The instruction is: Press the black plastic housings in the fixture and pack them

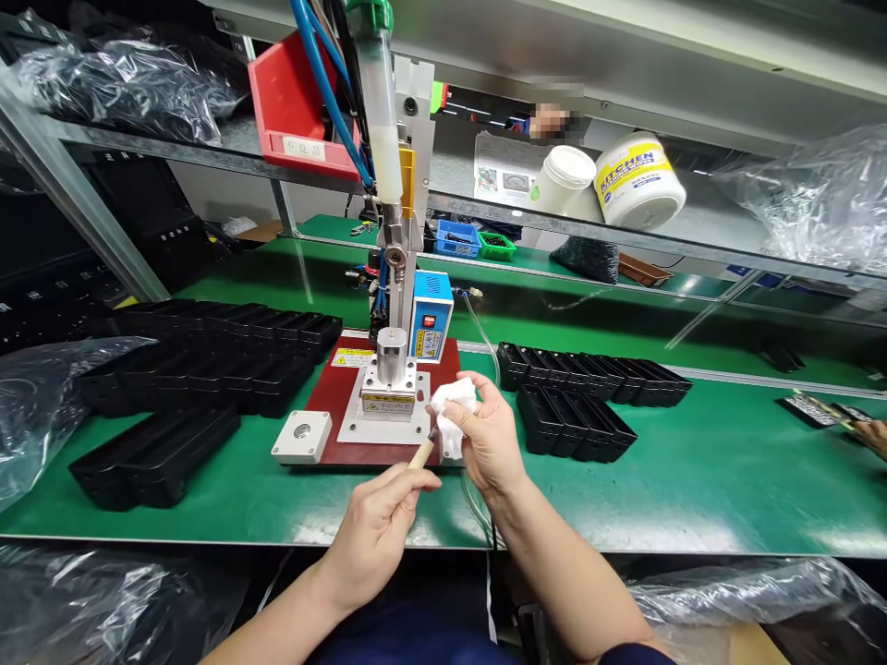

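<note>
My left hand [378, 531] is closed around a thin stick with a pale handle [421, 453] and a dark tip, which points up and to the right. A crumpled white wipe [453, 411] is pinched in my right hand [492, 439], and the dark tip is beside its lower left edge. Both hands are in front of a press machine [392, 356] with a metal cylinder, mounted on a dark red base plate [333, 453]. A white box with a round button [302, 436] sits at the base's left front corner.
Black plastic cases stand in rows on the green table at the left [159, 457] and right [575, 420]. Overhead, a shelf [443, 199] holds a red bin [295, 111] and white tubs [641, 180]. Another person's hand [871, 434] shows at the right edge.
</note>
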`<state>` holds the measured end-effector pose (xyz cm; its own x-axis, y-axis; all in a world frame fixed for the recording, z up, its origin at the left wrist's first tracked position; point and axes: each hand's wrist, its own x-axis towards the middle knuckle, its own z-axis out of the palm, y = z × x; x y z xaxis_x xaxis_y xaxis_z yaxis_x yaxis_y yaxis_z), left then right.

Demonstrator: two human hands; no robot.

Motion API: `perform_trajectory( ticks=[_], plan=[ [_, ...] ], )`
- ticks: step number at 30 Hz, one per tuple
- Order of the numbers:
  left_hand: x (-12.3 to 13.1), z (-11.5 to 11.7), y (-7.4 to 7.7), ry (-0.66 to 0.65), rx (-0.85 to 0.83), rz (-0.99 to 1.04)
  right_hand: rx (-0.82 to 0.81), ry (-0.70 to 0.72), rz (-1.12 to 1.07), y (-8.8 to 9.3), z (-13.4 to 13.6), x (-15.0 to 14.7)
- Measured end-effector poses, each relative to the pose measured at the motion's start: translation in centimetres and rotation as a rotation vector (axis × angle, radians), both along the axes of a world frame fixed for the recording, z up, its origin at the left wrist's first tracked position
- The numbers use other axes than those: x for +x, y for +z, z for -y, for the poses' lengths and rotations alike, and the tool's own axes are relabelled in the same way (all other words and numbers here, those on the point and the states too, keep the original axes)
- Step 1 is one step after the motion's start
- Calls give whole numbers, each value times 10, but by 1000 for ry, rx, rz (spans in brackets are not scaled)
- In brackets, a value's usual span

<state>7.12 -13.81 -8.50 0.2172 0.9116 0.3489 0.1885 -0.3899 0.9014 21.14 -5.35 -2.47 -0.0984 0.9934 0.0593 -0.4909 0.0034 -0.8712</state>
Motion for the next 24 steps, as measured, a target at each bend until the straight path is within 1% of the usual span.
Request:
perform_trajectory(
  ticks=[4, 5, 6, 7, 8, 11, 13, 15, 18, 21, 24],
  plan=[
    [3, 3, -2, -25, -93, 102, 95, -306, -31, 9, -27, 28],
    [3, 4, -2, -25, -125, 136, 103, -348, -27, 9, -30, 35],
    [4, 5, -2, -21, -154, 165, 99, -353, -16, 8, -32, 39],
    [5, 5, -1, -15, -171, 188, 82, -320, 1, 5, -30, 41],
    [6, 4, 0, -11, -175, 201, 53, -258, 21, 2, -26, 40],
    [11, 1, 2, 0, -138, 221, -37, -36, 22, -9, -4, 25],
    [14, -2, 3, 0, -118, 222, -56, 81, -9, -14, 10, 12],
    [16, -3, 3, -3, -108, 218, -50, 152, -26, -15, 18, 4],
    [17, -4, 1, -8, -102, 208, -45, 189, -14, -16, 19, 0],
    [13, -4, -4, -8, -98, 165, -42, 163, -15, -19, 13, -1],
    [6, -2, -12, 6, -83, 138, -34, 147, -50, -20, 3, -4]
  ],
)
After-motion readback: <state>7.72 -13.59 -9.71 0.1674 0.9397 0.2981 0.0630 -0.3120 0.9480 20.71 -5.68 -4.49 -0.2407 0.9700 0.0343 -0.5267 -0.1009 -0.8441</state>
